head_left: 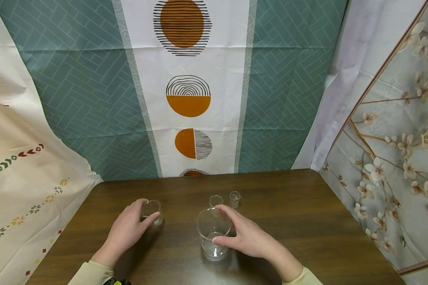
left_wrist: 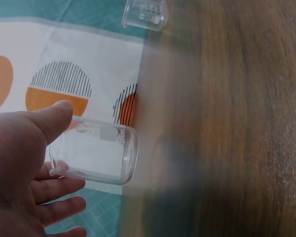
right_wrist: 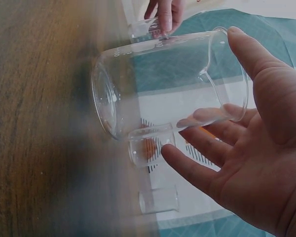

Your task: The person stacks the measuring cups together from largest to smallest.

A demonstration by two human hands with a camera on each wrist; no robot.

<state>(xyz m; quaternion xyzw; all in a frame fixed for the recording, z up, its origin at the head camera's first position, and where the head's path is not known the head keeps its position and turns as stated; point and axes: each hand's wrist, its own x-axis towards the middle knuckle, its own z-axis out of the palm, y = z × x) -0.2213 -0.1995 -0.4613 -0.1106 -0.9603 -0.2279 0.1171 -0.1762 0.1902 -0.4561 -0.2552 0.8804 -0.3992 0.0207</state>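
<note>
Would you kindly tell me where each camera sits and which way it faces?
Head: worn on the head, looking forward and down at the wooden table and cloth backdrop; the left hand, right hand and sleeve cuffs show.
Left wrist: on that wrist, facing the left-side beaker; only the left hand shows.
Right wrist: on that wrist, facing the large beaker; the right hand shows, with part of the left hand at the top.
Head and right-wrist views share both hands and the large beaker.

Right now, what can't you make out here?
- Head: left hand, lower fingers hidden behind it.
- Head: smallest beaker, print too small to read.
- Left wrist: upper beaker, cut by top edge.
- Left wrist: table near left beaker, blurred.
- Right wrist: left hand, cut by top edge.
</note>
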